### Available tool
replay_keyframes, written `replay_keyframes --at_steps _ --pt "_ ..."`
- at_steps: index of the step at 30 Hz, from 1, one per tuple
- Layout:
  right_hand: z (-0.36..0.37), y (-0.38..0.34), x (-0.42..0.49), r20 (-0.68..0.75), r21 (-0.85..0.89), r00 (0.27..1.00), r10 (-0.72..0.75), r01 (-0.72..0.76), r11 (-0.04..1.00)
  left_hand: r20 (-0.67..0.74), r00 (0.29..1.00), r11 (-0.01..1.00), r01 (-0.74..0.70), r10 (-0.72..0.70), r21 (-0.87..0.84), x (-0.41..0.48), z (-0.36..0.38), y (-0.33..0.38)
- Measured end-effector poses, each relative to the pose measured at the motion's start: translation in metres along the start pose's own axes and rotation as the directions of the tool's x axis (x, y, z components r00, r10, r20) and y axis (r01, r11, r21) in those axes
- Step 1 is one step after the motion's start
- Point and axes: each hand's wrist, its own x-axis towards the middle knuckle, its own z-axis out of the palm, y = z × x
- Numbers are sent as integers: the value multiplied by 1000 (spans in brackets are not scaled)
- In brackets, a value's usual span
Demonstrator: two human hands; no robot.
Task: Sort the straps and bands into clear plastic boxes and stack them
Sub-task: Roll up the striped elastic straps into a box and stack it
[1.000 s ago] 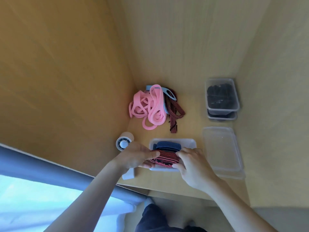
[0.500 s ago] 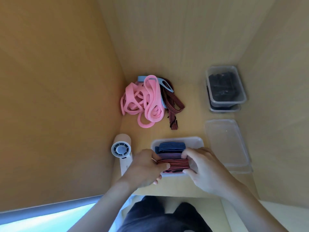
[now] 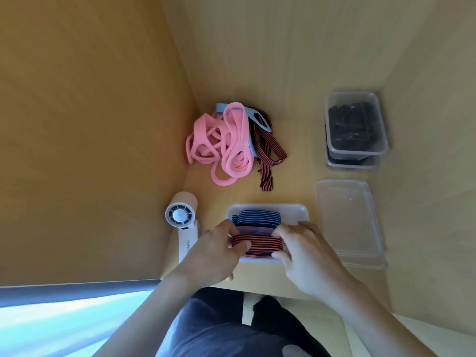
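Left hand: the left hand (image 3: 213, 251) reaches in over the near edge of the desk (image 3: 296, 176). Its fingers (image 3: 238, 245) are curled round the left end of the red-and-black striped band (image 3: 257, 244), with the thumb lying on top of it.
Right hand: the right hand (image 3: 306, 256) does the same at the band's right end. The forefinger sits on the far side and the thumb on the near side, pinching the folded band between them.
Red-and-black striped band: it is folded flat and lies in the near end of the clear box (image 3: 268, 209), gripped at both ends.
Clear box: it stands open on the desk directly in front of the person. A blue striped band (image 3: 258, 217) fills its far end, and a darker blue-and-red band (image 3: 255, 231) lies between that and the red one, the three packed side by side.
Loose pile: the pink bands (image 3: 224, 145) are heaped in the far left corner against the wall. A light-blue band (image 3: 260, 119) pokes out behind them, and the red-striped straps (image 3: 268, 150) trail down their right side. All of these are well apart from the box.
Stacked boxes: two stacked boxes (image 3: 356, 124) stand at the far right with dark contents that I cannot make out.
Spare containers: the see-through spare containers (image 3: 347, 220) sit just right of the clear box, one nested in another, near the right hand but apart from it.
Fan: a white handheld fan (image 3: 180, 217) lies just left of the box with its round grille facing up.
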Motion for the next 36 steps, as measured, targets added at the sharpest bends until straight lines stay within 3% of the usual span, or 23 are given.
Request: replay_keyframes --at_steps 10,18,22,36 --pt "12 0 0 6 -54 1000 -8 9 999 -116 993 1000 12 -15 -20 4 9 -8" --pt "13 -1 2 -16 -74 1000 2 -3 997 -314 939 938 -22 137 345 -1 18 -6" --pt "12 -2 0 -22 -45 1000 -12 11 999 -375 893 914 -87 248 396 -3 14 -7" --pt "10 -4 16 10 -19 998 70 -69 997 -208 895 834 -253 394 490 17 9 -18"
